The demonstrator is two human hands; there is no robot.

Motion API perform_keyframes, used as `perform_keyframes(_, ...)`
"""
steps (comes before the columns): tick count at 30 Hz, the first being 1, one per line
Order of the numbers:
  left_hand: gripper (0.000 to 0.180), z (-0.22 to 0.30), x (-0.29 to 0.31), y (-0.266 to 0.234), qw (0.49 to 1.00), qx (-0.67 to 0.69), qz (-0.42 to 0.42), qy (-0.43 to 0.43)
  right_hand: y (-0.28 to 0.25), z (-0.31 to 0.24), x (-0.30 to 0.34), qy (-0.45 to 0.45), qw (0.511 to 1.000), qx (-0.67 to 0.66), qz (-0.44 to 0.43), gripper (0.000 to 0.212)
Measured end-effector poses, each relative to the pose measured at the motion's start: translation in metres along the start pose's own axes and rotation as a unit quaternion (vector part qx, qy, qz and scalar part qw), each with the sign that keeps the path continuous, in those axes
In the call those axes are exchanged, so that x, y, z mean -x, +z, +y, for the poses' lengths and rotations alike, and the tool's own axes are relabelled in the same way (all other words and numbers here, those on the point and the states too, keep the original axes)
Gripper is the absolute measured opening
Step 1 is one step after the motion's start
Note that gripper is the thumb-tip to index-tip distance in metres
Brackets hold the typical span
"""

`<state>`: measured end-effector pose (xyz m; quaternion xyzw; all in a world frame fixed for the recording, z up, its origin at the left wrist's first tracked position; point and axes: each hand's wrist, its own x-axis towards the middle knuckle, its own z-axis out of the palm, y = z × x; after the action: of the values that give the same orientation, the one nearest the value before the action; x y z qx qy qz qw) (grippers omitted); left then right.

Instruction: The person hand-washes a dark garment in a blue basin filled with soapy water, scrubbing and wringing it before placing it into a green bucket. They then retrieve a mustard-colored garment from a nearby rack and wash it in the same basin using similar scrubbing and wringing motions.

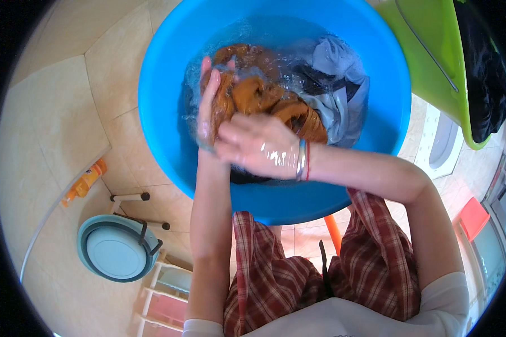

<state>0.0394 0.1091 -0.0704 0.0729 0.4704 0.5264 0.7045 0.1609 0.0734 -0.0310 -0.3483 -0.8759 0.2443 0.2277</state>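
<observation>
Wet brown garment [253, 95] lies bunched in the water of a large blue tub [171, 151]. My left hand [208, 106] is in the tub with the fingers pointing away from me, and part of the brown cloth is held against its palm. Across the left wrist comes my right hand [258, 146], its fingers curled at the near edge of that cloth and slightly blurred. A thin red band and a bracelet circle the right wrist. Grey and dark clothes [343, 84] float at the tub's right side.
A green bucket [433, 50] with dark cloth stands at the far right beside a white floor fixture [441, 140]. Leftward are an orange bottle [84, 182], a light-blue basin [118, 253] and a white rack [157, 292]. An orange-red object [474, 219] is at the right.
</observation>
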Motion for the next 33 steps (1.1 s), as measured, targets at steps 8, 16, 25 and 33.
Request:
perform_keyframes(8, 0.028, 0.001, 0.013, -0.008, 0.930, 0.254, -0.238, -0.121, 0.002, -0.028, -0.030, -0.058, 0.988, -0.036, 0.141, 0.012)
perform_keyframes(16, 0.023, -0.003, 0.030, 0.012, 0.995, 0.086, 0.054, 0.012, 0.008, -0.007, -0.040, -0.021, 0.973, -0.067, 0.219, 0.024)
perform_keyframes(25, 0.047, -0.012, 0.032, 0.040, 0.988, 0.007, 0.124, -0.090, 0.014, 0.121, -0.006, 0.219, 0.973, 0.011, 0.070, 0.028)
perform_keyframes(33, 0.048, -0.016, -0.026, -0.037, 0.999, 0.018, 0.019, -0.043, 0.030, 0.147, 0.022, 0.159, 0.975, 0.155, -0.004, 0.040)
